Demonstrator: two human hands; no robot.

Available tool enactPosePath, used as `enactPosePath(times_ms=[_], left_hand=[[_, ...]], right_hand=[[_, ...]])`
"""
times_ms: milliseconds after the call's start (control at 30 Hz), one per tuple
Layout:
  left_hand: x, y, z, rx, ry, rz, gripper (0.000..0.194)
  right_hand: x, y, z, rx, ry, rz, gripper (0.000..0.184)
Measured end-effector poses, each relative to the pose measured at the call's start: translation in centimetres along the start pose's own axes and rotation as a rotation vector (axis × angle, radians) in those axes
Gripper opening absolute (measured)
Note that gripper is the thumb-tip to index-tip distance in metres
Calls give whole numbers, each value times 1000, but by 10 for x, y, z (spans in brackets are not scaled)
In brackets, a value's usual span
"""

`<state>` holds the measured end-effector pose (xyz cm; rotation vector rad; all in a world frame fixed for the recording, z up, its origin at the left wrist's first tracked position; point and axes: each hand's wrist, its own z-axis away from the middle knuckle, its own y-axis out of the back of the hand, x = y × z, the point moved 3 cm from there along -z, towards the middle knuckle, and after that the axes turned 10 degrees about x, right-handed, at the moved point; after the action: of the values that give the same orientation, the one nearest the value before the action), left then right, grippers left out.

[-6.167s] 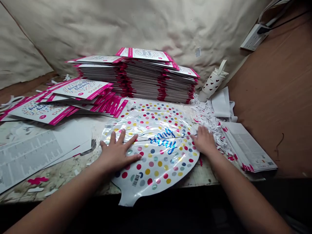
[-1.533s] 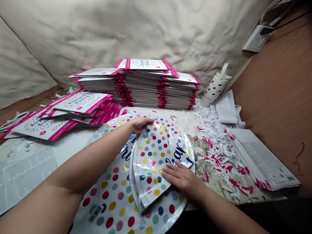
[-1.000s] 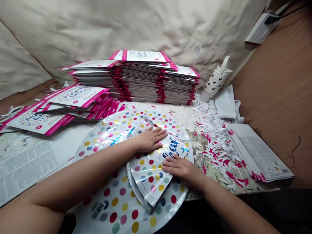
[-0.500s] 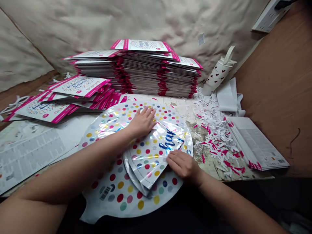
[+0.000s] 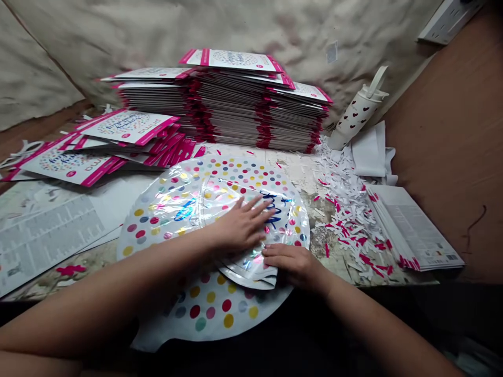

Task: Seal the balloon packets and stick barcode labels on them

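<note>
A round, flat foil balloon with coloured dots lies before me, its neck toward the lower left and its lower part over the table's front edge. A smaller dotted foil piece with blue lettering lies folded on top of it. My left hand rests palm down on this folded piece, fingers spread, hiding its middle. At the folded piece's right edge, my right hand has its fingers together on the foil, thumb hidden beneath.
Tall stacks of pink-and-white printed packets stand at the back. More packets lie loosely piled at the left, above printed sheets. A heart-patterned tumbler, paper scraps and a card stack are at the right.
My left hand has slid right and toward me over the folded foil, with its fingers spreading. The folded piece's lower corner has moved right and up. My right hand stays near the same edge.
</note>
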<state>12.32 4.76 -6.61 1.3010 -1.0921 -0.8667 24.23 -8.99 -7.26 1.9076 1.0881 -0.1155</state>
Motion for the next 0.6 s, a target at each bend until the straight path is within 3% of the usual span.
enactPosePath(times_ms=[67, 133, 233, 333, 400, 433, 500, 533, 567, 600], left_hand=[[7, -7, -3, -17, -72, 46, 62], [0, -13, -2, -41, 2, 63, 61], [-38, -9, 10, -122, 126, 85, 57], [-96, 19, 37, -139, 295, 137, 54], [-124, 44, 56, -22, 522, 150, 53], [-128, 56, 63, 85, 627, 121, 54], [-110, 70, 71, 297, 673, 30, 55], [-89, 70, 70, 384, 586, -16, 54], [-63, 63, 66, 356, 406, -7, 51], [-36, 52, 63, 257, 245, 23, 49]], right_hand=[[9, 5, 0, -40, -192, -183, 25], [22, 10, -2, -13, -516, -307, 21], [45, 14, -7, 185, -1066, -435, 28], [62, 11, -19, 311, -1323, -499, 28], [70, 7, -30, 323, -1409, -501, 26], [73, 5, -34, 325, -1453, -498, 24], [77, 4, -40, 316, -1516, -476, 23], [79, 4, -42, 306, -1535, -457, 22], [81, 5, -43, 293, -1547, -431, 21], [82, 7, -44, 277, -1551, -399, 20]])
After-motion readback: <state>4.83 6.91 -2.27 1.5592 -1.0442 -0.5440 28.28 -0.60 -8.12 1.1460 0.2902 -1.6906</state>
